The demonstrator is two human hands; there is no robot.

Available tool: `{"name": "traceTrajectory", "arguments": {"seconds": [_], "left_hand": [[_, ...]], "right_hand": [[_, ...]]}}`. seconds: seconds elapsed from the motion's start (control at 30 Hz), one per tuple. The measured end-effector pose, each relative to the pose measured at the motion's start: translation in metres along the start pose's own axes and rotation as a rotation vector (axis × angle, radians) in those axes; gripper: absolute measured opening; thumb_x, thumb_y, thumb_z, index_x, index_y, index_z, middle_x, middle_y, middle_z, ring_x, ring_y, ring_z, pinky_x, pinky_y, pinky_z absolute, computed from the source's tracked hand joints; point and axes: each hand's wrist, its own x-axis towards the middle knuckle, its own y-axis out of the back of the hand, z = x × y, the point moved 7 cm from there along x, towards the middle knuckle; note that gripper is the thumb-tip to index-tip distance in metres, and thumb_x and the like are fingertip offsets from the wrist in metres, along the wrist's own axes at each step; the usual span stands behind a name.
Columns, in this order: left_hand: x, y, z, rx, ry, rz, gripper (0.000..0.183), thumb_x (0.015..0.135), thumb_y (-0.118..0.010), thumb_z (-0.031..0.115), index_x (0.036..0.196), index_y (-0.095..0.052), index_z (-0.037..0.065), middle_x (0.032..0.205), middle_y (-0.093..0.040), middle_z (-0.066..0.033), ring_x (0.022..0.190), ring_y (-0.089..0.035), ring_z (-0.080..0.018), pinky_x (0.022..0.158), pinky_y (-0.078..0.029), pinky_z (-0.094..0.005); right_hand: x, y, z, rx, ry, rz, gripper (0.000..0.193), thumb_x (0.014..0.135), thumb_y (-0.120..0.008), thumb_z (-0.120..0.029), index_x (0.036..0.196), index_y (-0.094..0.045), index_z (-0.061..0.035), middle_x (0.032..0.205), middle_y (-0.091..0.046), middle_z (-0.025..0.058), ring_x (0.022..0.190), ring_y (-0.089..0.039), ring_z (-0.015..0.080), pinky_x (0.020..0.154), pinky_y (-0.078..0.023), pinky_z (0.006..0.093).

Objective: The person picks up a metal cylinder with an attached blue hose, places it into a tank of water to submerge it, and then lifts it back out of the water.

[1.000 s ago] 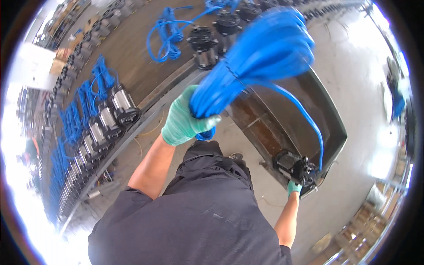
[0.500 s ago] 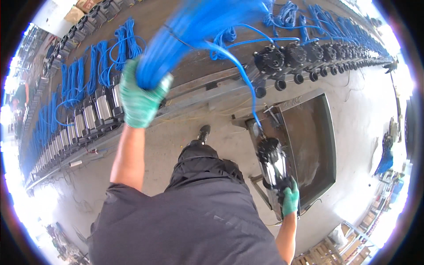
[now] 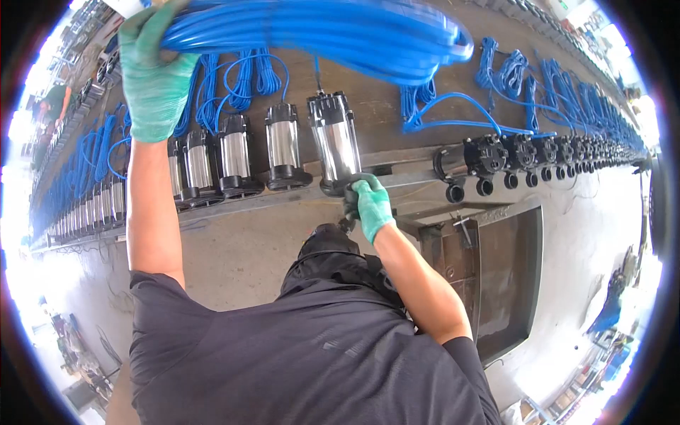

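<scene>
– Why is the left hand [image 3: 154, 78] clamped round the blue coil [image 3: 304, 32], top of the frame?
– Probably to hold it clear of the steel motor [image 3: 336, 145], upper centre, whose lower end the right hand [image 3: 370, 202] grips, likely for steadiness

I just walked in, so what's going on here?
A person's gloved left hand holds up a blue cable coil. The right hand grips the lower end of a silver-and-black cylinder at the edge of a bench; whether it rests there is unclear. Similar cylinders line that edge to its left, black units to its right.
</scene>
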Motion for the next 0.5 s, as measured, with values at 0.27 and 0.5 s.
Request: {"name": "traceTrajectory", "arguments": {"seconds": [0.27, 0.5], "left_hand": [[0.033, -0.107, -0.024, 0.354, -0.426, -0.198, 0.064, 0.063, -0.073, -0.005, 0.117, -0.076, 0.031, 0.130, -0.063, -0.0064, 0.129, -0.056, -0.0333, 0.111, -0.041, -0.0440], [-0.011, -0.310, -0.099, 0.345, -0.457, -0.590, 0.079, 0.075, -0.062, -0.012, 0.142, -0.056, 0.028, 0.163, -0.031, -0.0099, 0.150, -0.030, -0.0358, 0.124, -0.031, -0.0469]], "right_hand": [[0.007, -0.026, -0.050, -0.202, 0.069, -0.150, 0.044, 0.104, -0.056, -0.023, 0.145, -0.045, -0.0120, 0.107, -0.065, 0.0100, 0.061, -0.065, 0.0170, 0.053, -0.054, 0.0313], [-0.047, 0.180, 0.001, -0.326, 0.074, 0.292, 0.041, 0.103, -0.055, -0.019, 0.142, -0.051, -0.0054, 0.101, -0.069, 0.0105, 0.066, -0.066, 0.0172, 0.058, -0.054, 0.0296]]}}
